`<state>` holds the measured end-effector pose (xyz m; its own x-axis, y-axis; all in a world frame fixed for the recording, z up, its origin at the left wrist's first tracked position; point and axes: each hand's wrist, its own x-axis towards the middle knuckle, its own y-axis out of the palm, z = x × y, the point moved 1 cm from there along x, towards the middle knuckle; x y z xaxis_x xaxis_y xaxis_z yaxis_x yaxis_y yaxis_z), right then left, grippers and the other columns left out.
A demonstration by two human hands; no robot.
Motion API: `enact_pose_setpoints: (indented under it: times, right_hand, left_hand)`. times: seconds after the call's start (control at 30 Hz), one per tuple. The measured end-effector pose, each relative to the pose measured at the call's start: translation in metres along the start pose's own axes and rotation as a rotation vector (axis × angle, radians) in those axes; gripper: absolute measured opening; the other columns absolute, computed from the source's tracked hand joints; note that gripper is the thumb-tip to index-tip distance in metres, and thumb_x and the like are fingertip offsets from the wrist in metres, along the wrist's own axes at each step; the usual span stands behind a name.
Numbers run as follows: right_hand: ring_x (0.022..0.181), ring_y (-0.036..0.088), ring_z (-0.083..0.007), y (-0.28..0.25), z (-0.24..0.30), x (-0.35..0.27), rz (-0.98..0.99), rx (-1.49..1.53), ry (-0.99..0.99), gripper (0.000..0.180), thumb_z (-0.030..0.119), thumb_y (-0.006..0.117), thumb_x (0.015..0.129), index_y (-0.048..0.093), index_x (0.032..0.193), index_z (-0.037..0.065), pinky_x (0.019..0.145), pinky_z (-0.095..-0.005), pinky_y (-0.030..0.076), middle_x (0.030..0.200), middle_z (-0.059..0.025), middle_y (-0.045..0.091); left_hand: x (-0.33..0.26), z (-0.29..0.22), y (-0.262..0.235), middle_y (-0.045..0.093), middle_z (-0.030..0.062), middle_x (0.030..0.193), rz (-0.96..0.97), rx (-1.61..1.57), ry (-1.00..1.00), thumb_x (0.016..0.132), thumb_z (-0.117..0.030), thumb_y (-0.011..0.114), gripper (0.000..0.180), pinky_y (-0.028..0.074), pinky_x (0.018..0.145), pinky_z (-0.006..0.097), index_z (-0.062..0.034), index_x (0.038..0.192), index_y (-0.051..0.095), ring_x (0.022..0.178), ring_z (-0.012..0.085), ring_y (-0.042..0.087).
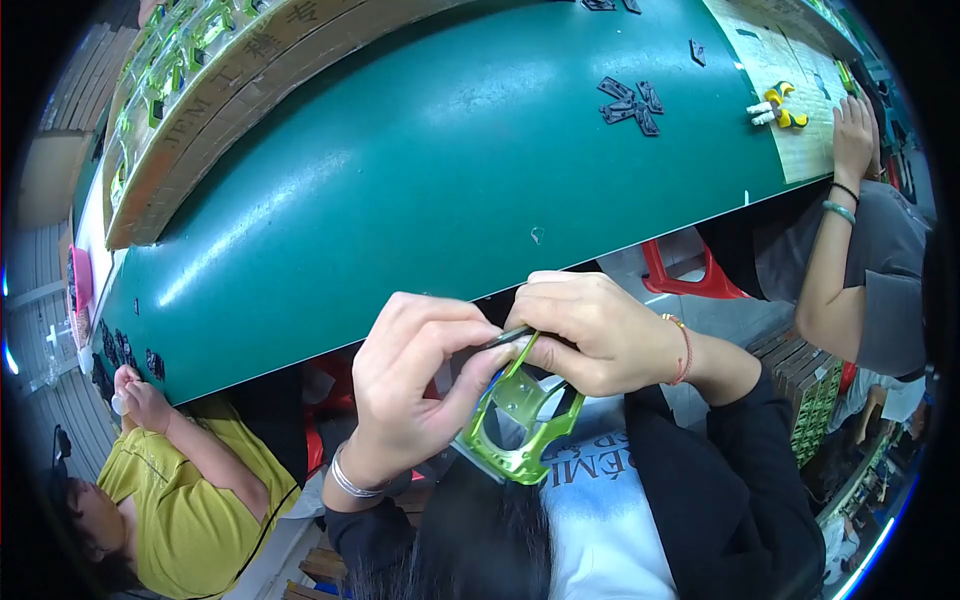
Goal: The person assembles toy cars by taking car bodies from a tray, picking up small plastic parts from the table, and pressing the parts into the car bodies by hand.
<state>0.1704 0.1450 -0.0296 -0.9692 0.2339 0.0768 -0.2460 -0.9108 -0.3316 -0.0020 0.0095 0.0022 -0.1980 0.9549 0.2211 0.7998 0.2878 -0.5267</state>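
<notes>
Head view shows a shiny green plastic frame point(520, 435) held in the air just below the near edge of the big green table point(420, 170). The left hand point(415, 385) curls around the frame's left side, and its fingers point(470, 375) pinch the frame near the top. The right hand point(590, 330) sits just above the frame. Its fingers are pressed together around a thin dark tool point(507, 337), and the tool's tip touches the top of the frame. Far across the table from the frame lie small black flat parts point(630, 105). Near them sits a yellow and white tool point(780, 108), next to another person's hand point(853, 135). A long cardboard box point(230, 110) rests at the table's left side.
</notes>
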Motion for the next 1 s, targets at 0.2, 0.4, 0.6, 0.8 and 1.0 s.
enact_pose_setpoints:
  times: [0.2, 0.4, 0.6, 0.8, 1.0]
  right_hand:
    - [0.079, 0.065, -0.0329, 0.009, -0.006, -0.007, -0.124, -0.170, -0.155, 0.017, -0.002, 0.070, 0.076, 0.064, 0.092, -0.002, 0.068, -0.0401, 0.054, 0.086, -0.0148, 0.064]
    - [0.062, 0.060, -0.0320, 0.023, -0.010, -0.014, -0.141, 0.117, -0.082, 0.008, -0.002, 0.069, 0.078, 0.062, 0.081, -0.002, 0.058, -0.0401, 0.046, 0.073, -0.0137, 0.056]
    - [0.078, 0.066, -0.0104, 0.030, -0.022, -0.017, 0.045, 1.168, 0.314, 0.023, 0.021, 0.064, 0.107, 0.068, 0.105, -0.002, 0.062, -0.0254, 0.051, 0.093, -0.0061, 0.072]
    - [0.062, 0.047, -0.0159, 0.027, -0.014, -0.013, 0.235, 1.682, 0.386, 0.035, 0.031, 0.058, 0.105, 0.067, 0.095, -0.002, 0.046, -0.0274, 0.035, 0.079, -0.0110, 0.057]
    - [0.063, 0.048, -0.0170, 0.032, -0.014, -0.018, 0.244, 1.750, 0.358, 0.049, 0.040, 0.047, 0.110, 0.066, 0.100, -0.004, 0.045, -0.0271, 0.034, 0.078, -0.0118, 0.056]
  left_hand:
    - [-0.005, 0.000, 0.008, 0.067, 0.0103, 0.084, 0.007, 0.209, 0.219, 0.074, -0.004, 0.086, 0.022, 0.053, 0.064, 0.037, -0.0004, 0.086, 0.068, 0.076, 0.0291, 0.064]
    - [-0.005, -0.001, 0.017, 0.061, 0.0121, 0.080, 0.025, 0.166, 0.284, 0.077, -0.005, 0.082, 0.021, 0.051, 0.061, 0.038, 0.0020, 0.085, 0.063, 0.073, 0.0305, 0.061]
    - [0.010, -0.006, 0.012, 0.069, 0.0114, 0.082, -0.021, 0.042, 0.092, 0.091, 0.002, 0.072, 0.006, 0.051, 0.067, 0.037, 0.0009, 0.088, 0.067, 0.074, 0.0285, 0.064]
    - [0.002, -0.004, 0.006, 0.072, 0.0104, 0.087, -0.025, -0.104, -0.144, 0.102, -0.004, 0.065, 0.010, 0.049, 0.071, 0.034, 0.0007, 0.096, 0.072, 0.078, 0.0239, 0.064]
    - [0.000, -0.006, 0.007, 0.073, 0.0099, 0.088, -0.011, -0.109, -0.143, 0.099, -0.002, 0.068, 0.006, 0.049, 0.071, 0.033, 0.0005, 0.095, 0.072, 0.077, 0.0223, 0.063]
